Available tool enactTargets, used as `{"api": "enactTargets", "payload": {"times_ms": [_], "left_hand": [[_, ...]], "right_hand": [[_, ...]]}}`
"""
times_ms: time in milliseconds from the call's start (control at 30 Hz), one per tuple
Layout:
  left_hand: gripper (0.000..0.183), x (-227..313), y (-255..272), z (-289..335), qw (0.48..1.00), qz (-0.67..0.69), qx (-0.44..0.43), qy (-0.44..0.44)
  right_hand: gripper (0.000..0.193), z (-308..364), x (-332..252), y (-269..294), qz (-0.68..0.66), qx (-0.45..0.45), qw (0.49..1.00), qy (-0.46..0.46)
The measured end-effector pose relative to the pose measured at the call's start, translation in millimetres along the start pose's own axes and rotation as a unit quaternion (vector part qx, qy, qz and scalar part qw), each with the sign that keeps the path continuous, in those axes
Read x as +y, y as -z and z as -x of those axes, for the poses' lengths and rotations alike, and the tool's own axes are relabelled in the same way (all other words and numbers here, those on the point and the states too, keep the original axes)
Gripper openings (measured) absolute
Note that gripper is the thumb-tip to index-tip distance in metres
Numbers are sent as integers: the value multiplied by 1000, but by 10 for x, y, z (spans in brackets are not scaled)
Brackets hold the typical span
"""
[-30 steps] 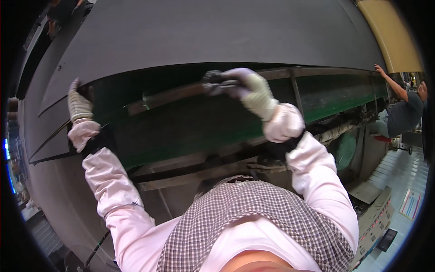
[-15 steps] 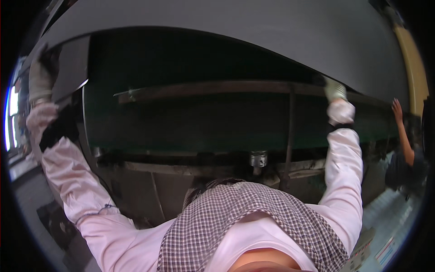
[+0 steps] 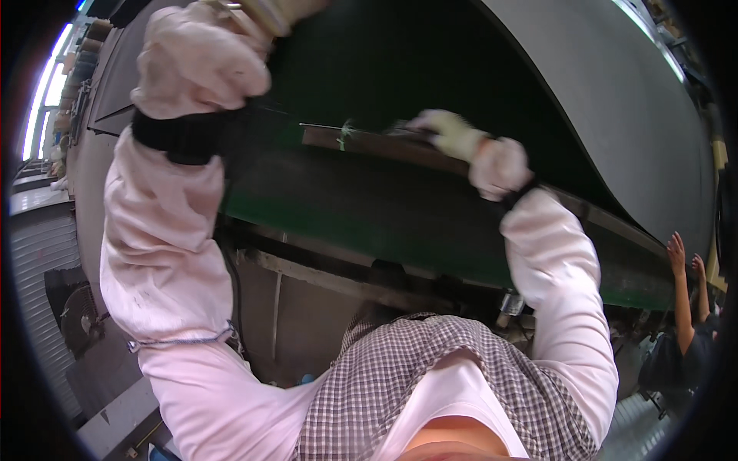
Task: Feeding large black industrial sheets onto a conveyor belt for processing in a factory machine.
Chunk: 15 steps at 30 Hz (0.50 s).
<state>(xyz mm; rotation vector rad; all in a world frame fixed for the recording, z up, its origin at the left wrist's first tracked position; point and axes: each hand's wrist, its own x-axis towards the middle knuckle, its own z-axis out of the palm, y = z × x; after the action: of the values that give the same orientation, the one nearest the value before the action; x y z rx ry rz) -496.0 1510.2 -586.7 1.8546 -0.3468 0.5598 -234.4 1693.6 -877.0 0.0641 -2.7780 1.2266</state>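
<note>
My left hand (image 3: 290, 11), in a pale glove, reaches to the top edge of the picture over a dark green surface (image 3: 361, 65). Its fingers lie out of sight or are cut off there. Lower and to the right, my right hand (image 3: 446, 132) in a pale yellowish glove hangs just above a long brown bar (image 3: 392, 147). Motion smears its fingers, and a dark blur at their tips cannot be made out. Green string (image 3: 345, 135) is tied near the bar's left end. A large grey sheet (image 3: 646, 100) curves up on the right, apart from my right hand.
At the far right another person's raised hands (image 3: 676, 252) are near the grey sheet's lower edge. A shiny metal cylinder (image 3: 511, 302) sits below the green surface, close to my right forearm. A fan (image 3: 81, 319) stands at the lower left.
My left hand has moved from the far left to the top middle. My right hand has left the sheet's edge and moved left. The sheet now lies further right; the other person's second hand shows.
</note>
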Motion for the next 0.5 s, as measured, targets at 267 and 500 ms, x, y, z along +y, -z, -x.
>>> {"api": "enactTargets", "payload": {"times_ms": [267,500], "left_hand": [[17,-871,707,-250,986,30,161,15],[29,-1168,858,100,733,73,650,188]], "right_hand": [[28,-1578,-320,-497,-8,29,992,-122],[40,-168,131,-425,11,63,985,-158]]}}
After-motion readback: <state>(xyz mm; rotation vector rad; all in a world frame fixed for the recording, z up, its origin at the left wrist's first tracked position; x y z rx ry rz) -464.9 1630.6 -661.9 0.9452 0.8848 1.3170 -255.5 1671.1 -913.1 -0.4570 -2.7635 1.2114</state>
